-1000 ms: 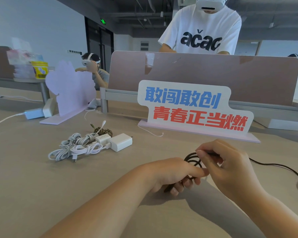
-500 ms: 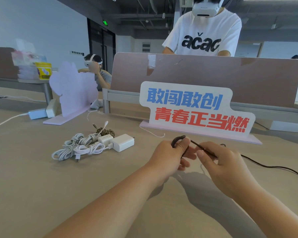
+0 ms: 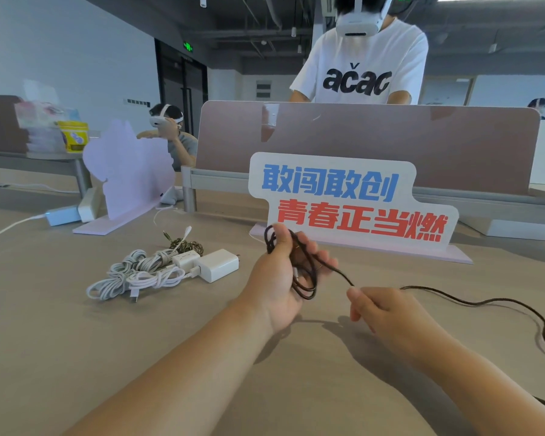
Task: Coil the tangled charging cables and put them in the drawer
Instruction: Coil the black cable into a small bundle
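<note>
My left hand (image 3: 280, 278) is raised palm-up above the table and holds a few loops of a thin black cable (image 3: 306, 275), with the thumb pressing the loops near the top. My right hand (image 3: 381, 309) pinches the same cable just to the right of the loops. The cable's loose tail (image 3: 491, 302) snakes away over the table to the right edge. To the left lies a heap of white cables (image 3: 132, 273) with two white chargers (image 3: 216, 264) and a braided dark cable (image 3: 186, 245). No drawer is in view.
A printed sign (image 3: 353, 202) on a pink base stands just beyond my hands. A pale lilac cut-out sign (image 3: 129, 171) stands at the left, with a power adapter (image 3: 62, 214) beside it. A brown desk divider (image 3: 375, 143) runs behind; people in headsets sit and stand beyond it.
My left hand has turned palm-up and risen with more loops of black cable in it. My right hand has slid down and to the right along the cable.
</note>
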Motion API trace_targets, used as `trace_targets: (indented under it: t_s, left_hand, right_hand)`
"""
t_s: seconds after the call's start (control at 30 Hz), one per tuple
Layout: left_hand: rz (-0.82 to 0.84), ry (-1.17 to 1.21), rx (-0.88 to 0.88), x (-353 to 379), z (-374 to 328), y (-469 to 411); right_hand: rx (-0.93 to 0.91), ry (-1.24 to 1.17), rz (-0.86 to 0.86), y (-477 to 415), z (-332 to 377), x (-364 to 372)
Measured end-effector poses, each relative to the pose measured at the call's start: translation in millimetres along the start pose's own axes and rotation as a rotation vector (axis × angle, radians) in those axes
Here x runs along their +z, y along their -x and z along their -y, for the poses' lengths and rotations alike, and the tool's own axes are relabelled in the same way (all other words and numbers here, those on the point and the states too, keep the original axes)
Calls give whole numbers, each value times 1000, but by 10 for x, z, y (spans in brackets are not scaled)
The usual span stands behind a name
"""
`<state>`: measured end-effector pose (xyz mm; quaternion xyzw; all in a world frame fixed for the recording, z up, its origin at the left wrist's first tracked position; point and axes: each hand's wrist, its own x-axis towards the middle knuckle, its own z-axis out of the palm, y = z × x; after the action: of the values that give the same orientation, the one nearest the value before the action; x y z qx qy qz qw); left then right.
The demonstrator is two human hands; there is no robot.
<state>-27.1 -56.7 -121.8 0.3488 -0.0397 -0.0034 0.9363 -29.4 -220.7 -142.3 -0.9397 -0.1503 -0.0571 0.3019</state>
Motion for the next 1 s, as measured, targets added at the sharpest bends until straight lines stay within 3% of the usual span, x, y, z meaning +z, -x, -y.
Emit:
trace_targets:
  t_s: [0.17,0.27,0.33,0.4,0.5,0.63,0.73,0.87,1.0]
  left_hand:
    - [-257,33,-3,-67,-78,-113]
    - [-430,-421,107,-176,-82,-179]
    - [-433,-811,167,-199,-80,-141]
    - [-357,-1083,108,-169,-57,-69]
    - [-157,-1309,-99,-174,41,8]
    - [40,-1037,-476,-190,19,58]
    - [342,-893,-739,-157,-11,76]
    - [580,-842,-754,-82,-57,134]
    - [516,-944,-587,-80,-39,147]
  right_hand:
    - [-128,147,-64,-16,-1,-5]
    - [-287,199,-139,40,59,-2]
    - [-504,253,-263,95,133,-37]
    - [-669,253,-363,156,209,-62]
    - [-732,217,-432,198,272,-43]
    - [-564,94,-450,151,157,-22]
    - [-500,25,-501,110,104,-17]
    - [-411,-148,-480,137,176,-34]
    - [-322,-245,-380,140,193,-57]
